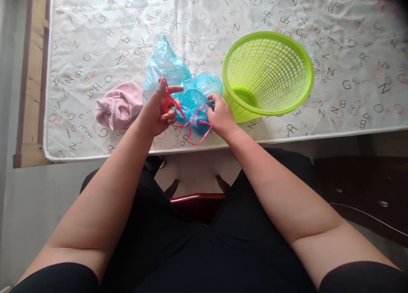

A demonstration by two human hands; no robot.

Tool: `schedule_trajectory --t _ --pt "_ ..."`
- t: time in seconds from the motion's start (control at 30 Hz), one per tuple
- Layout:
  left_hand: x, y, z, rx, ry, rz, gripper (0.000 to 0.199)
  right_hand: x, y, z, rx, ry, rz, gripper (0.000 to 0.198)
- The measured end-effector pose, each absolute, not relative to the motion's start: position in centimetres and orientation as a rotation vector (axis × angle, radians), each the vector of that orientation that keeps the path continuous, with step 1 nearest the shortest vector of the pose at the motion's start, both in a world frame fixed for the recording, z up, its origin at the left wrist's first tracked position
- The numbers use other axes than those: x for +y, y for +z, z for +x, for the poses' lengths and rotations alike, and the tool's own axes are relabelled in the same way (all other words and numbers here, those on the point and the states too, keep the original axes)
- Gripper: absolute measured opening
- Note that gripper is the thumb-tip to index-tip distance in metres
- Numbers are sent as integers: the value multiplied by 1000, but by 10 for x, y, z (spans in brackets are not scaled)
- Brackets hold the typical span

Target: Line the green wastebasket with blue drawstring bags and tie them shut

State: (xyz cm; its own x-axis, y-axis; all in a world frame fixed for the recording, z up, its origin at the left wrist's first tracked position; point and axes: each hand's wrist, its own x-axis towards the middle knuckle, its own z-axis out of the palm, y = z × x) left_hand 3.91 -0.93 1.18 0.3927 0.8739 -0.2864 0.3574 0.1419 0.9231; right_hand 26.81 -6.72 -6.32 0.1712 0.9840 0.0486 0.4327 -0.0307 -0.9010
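Observation:
A thin blue plastic bag (pixel 167 61) lies crumpled on the mattress in front of me, one corner pointing away. My left hand (pixel 161 108) is over its near left part, with a red drawstring (pixel 180 110) looped round the thumb. The left index finger stretches to the right while the other fingers curl in. My right hand (pixel 220 114) pinches the gathered right side of the bag, and a loop of the red string hangs by its fingertips. What lies under the right fingers is partly hidden.
Just right of my right hand stands a lime-green mesh plastic basket (pixel 303 98), its mouth showing. A crumpled pink cloth (pixel 119 106) lies left of my left hand. The letter-printed mattress (pixel 347 55) ends close to my lap; a wooden frame (pixel 32 93) borders its left side.

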Motion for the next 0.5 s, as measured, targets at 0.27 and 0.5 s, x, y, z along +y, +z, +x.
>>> schedule_trajectory --t 0.27,0.5 --pt "-13 15 45 1169 621 1478 60 -83 -46 254 -1694 1144 -1401 53" --pt "-7 8 41 1137 686 1502 53 -83 -47 254 -1964 1038 -1569 18"
